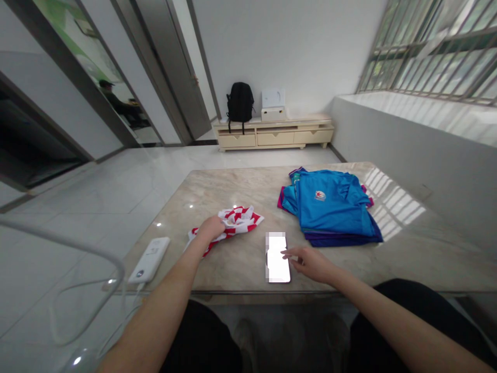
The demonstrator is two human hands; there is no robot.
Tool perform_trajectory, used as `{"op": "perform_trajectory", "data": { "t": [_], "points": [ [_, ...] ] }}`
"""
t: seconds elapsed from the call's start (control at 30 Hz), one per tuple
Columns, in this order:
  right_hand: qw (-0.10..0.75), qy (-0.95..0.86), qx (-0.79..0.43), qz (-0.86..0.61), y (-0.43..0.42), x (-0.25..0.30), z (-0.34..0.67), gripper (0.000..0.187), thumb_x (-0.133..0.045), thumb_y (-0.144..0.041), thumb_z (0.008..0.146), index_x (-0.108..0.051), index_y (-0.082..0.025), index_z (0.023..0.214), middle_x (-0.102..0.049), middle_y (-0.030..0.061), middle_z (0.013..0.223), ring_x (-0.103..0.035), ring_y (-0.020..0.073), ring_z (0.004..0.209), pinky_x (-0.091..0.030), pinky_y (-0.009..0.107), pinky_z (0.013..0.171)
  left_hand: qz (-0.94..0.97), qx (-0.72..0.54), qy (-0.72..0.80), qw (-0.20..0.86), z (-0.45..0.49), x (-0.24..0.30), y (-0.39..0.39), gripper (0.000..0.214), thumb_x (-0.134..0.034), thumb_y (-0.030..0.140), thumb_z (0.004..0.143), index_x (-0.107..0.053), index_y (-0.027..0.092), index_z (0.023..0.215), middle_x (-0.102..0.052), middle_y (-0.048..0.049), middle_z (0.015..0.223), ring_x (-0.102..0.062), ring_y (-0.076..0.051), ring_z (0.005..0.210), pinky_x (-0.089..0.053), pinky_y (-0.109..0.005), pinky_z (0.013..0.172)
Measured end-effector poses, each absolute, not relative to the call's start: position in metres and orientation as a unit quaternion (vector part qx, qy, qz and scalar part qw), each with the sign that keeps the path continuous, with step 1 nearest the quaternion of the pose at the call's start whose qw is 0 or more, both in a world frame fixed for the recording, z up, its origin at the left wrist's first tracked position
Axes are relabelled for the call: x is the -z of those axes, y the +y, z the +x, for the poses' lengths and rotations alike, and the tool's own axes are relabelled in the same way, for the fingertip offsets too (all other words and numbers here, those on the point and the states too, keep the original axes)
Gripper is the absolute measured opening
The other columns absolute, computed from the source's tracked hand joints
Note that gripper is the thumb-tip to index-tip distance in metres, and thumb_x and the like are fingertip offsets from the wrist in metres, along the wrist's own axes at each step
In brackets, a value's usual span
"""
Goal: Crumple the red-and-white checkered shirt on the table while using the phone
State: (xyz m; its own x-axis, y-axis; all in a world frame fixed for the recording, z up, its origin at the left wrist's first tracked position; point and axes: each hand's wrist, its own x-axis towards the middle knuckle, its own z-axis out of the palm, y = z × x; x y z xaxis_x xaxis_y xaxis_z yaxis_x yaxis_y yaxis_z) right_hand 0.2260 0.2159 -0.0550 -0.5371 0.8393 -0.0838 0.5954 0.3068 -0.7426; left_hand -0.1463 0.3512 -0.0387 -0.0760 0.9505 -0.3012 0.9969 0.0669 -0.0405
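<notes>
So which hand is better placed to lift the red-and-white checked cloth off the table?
Left. The left hand already rests on the checked cloth, seemingly bunching it. The right hand is at the phone, a fingertip touching its lit screen, and would have to cross over to reach it.

Bare beige marble desk (240, 189) surface is lying open across the far half, from the left edge to the stack of folded blue sports shirts (330, 207), which is blocking the right-centre. The crumpled red-and-white checked cloth (236, 221) is taking up the middle, with the left hand (212, 228) resting on it. Just beside it, the bright-screened smartphone (278, 257) is lying flat near the front edge, the right hand (310, 263) touching its right side. A narrow strip is staying free between cloth and smartphone, and another between smartphone and shirts. The white power bank (149, 260) with its cable is occupying the front-left corner. Right of the shirts, sunlit desk is lying open.
</notes>
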Motion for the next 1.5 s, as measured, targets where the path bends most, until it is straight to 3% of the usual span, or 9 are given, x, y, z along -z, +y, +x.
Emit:
{"op": "perform_trajectory", "data": {
  "t": [0.23,0.43,0.6,0.73,0.9,1.13,1.5],
  "points": [
    [0.170,-0.790,-0.375,-0.454,0.2159,0.0532,0.2257,0.045,-0.055,-0.015,0.087,-0.074,-0.021,0.127,-0.077,0.0067,0.124,-0.075,0.0221,0.083,-0.056,0.032,0.074,0.673,0.119,0.723,0.096,-0.1465,0.0393,0.3513,0.025,-0.065,0.038,0.099,-0.070,0.016,0.110,-0.072,-0.0077,0.115,-0.069,-0.023,0.106,-0.057,-0.044,0.095],
    [0.155,-0.792,-0.399,-0.435,0.2145,0.0521,0.2254,0.045,-0.055,-0.017,0.088,-0.072,-0.022,0.130,-0.082,0.0036,0.106,-0.075,0.0200,0.076,-0.055,0.029,0.069,0.676,0.117,0.721,0.098,-0.1459,0.0374,0.3501,0.025,-0.065,0.038,0.099,-0.070,0.016,0.109,-0.072,-0.0076,0.114,-0.070,-0.022,0.105,-0.057,-0.043,0.094],
    [0.156,-0.792,-0.380,-0.452,0.2155,0.0540,0.2266,0.040,-0.056,-0.017,0.088,-0.076,-0.022,0.122,-0.075,0.0077,0.127,-0.075,0.0223,0.084,-0.056,0.033,0.078,0.674,0.115,0.724,0.097,-0.1460,0.0380,0.3502,0.025,-0.065,0.039,0.099,-0.070,0.016,0.109,-0.072,-0.0077,0.114,-0.070,-0.022,0.105,-0.057,-0.044,0.094],
    [0.151,-0.791,-0.380,-0.456,0.2167,0.0564,0.2269,0.039,-0.055,-0.018,0.089,-0.077,-0.023,0.121,-0.076,0.0074,0.127,-0.076,0.0223,0.082,-0.057,0.033,0.075,0.670,0.116,0.727,0.095,-0.1458,0.0388,0.3513,0.026,-0.065,0.039,0.099,-0.070,0.016,0.110,-0.072,-0.0078,0.115,-0.070,-0.023,0.106,-0.057,-0.044,0.095],
    [0.158,-0.791,-0.366,-0.464,0.2163,0.0571,0.2263,0.039,-0.056,-0.020,0.090,-0.076,-0.023,0.122,-0.072,0.0062,0.133,-0.076,0.0254,0.091,-0.058,0.037,0.083,0.669,0.115,0.728,0.097,-0.1459,0.0389,0.3514,0.025,-0.065,0.038,0.099,-0.070,0.016,0.110,-0.072,-0.0076,0.114,-0.070,-0.023,0.106,-0.057,-0.043,0.094],
    [0.171,-0.792,-0.359,-0.464,0.2164,0.0537,0.2264,0.043,-0.053,-0.019,0.091,-0.073,-0.022,0.129,-0.076,0.0065,0.125,-0.075,0.0244,0.087,-0.057,0.038,0.084,0.666,0.113,0.730,0.100,-0.1460,0.0392,0.3507,0.026,-0.064,0.039,0.099,-0.069,0.016,0.111,-0.072,-0.0082,0.115,-0.070,-0.022,0.105,-0.057,-0.043,0.094],
    [0.170,-0.785,-0.377,-0.461,0.2159,0.0495,0.2243,0.048,-0.053,-0.017,0.087,-0.070,-0.019,0.132,-0.081,0.0071,0.111,-0.075,0.0222,0.077,-0.055,0.032,0.073,0.672,0.102,0.726,0.106,-0.1472,0.0400,0.3509,0.026,-0.065,0.039,0.099,-0.070,0.017,0.110,-0.072,-0.0076,0.115,-0.069,-0.023,0.106,-0.057,-0.044,0.095]
  ]
}}
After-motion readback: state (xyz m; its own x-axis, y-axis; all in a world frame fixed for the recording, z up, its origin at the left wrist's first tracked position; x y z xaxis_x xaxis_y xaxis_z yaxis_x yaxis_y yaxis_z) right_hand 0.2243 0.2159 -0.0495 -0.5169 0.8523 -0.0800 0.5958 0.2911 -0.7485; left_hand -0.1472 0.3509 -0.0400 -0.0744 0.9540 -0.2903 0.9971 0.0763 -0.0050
